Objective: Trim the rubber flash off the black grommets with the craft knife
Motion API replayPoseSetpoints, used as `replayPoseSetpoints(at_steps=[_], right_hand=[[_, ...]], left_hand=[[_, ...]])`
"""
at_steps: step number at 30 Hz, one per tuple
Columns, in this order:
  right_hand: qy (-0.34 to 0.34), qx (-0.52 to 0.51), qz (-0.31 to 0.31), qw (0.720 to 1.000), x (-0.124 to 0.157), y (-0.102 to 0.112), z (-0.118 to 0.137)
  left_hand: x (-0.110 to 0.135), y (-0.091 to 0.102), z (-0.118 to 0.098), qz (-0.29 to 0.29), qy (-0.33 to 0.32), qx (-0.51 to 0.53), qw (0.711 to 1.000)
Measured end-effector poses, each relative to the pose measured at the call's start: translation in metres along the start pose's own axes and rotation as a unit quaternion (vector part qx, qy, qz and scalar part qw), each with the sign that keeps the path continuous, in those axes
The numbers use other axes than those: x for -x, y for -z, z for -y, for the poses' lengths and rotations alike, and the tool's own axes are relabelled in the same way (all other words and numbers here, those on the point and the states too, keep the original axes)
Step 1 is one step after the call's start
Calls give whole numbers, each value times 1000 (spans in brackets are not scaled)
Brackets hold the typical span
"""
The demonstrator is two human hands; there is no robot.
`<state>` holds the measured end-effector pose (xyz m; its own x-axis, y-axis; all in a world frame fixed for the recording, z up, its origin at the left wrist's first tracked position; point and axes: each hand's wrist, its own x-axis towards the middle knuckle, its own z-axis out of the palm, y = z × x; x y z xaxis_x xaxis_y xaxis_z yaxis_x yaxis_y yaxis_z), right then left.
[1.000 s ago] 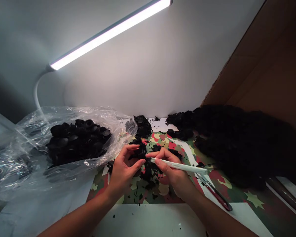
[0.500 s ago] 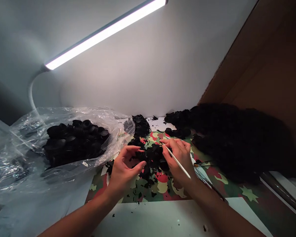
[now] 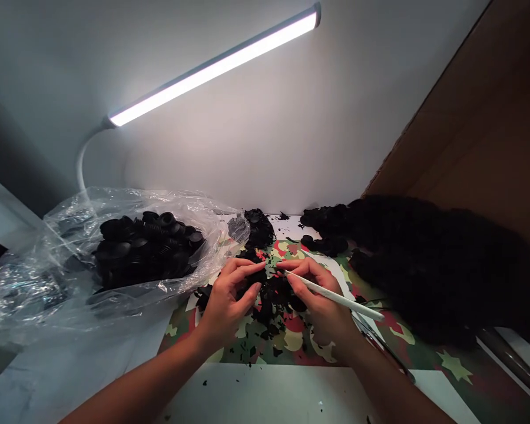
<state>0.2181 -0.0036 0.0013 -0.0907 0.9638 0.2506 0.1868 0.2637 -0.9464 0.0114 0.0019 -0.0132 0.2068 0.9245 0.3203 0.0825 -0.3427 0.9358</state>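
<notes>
Camo sheet (image 3: 287, 356) is lying underneath. Right hand (image 3: 324, 300) is gripping white stick (image 3: 335, 297), tip pointing left and slightly away; left hand (image 3: 229, 297) is cupping near black piece (image 3: 255, 278), can't tell if gripping. Black scraps (image 3: 269, 312) are cluttering between; plastic bag (image 3: 62, 265) sitting left, black heap (image 3: 424, 271) right.

My right hand (image 3: 324, 297) has turned and come closer to my left hand (image 3: 223, 300) — the white stick (image 3: 335, 295), steeper half a second ago, now lies flatter — and my left index finger has straightened.
</notes>
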Motion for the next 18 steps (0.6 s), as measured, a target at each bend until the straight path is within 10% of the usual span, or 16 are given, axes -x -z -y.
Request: replayPoseSetpoints(at_steps=[9,18], right_hand=[[141,109,56,982,6,-8,7],[349,252,62,901,0,-12,-2]], left_hand=[[1,-3,4,-1,38,34,999],[4,-2,6,28,34,-22,999]])
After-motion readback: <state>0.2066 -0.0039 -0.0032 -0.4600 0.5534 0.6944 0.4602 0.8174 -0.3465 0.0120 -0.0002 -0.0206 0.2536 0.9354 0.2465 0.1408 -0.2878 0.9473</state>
